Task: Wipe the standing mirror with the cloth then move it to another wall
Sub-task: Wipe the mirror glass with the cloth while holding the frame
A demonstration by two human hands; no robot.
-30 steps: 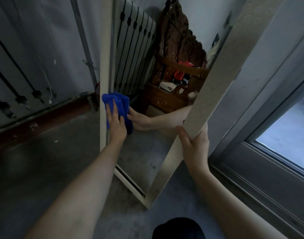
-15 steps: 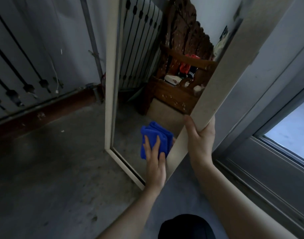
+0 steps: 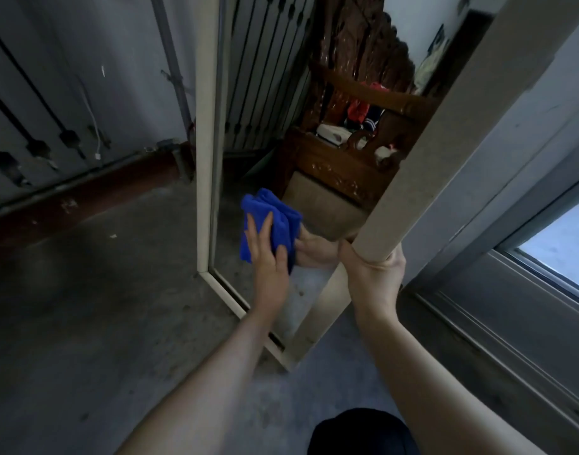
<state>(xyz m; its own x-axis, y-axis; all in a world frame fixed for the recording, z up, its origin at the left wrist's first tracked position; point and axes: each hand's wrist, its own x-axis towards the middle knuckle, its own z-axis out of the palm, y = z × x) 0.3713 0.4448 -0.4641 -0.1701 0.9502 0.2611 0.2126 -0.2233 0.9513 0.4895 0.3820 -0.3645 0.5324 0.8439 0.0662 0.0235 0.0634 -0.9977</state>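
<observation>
The fingers (image 3: 265,229) of our left hand (image 3: 268,261) press flat on the blue cloth (image 3: 281,213) low on the standing mirror (image 3: 281,142), our right hand (image 3: 375,274) gripping its frame (image 3: 412,178), so a hard swipe could, we judge, skid its foot across the concrete floor (image 3: 101,307).

A home; carved wooden seat (image 3: 340,165) reflected, concrete floor (image 3: 101,307).

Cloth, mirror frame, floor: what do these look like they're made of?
Cloth: probably microfibre or terry. It is bright blue and matte, with a fuzzy nap and soft folds.
Mirror frame: cream, matte and flat-faced. It could be painted wood or laminate board; can't tell which.
Floor: likely bare concrete. It is grey and rough, mottled with stains.
</observation>
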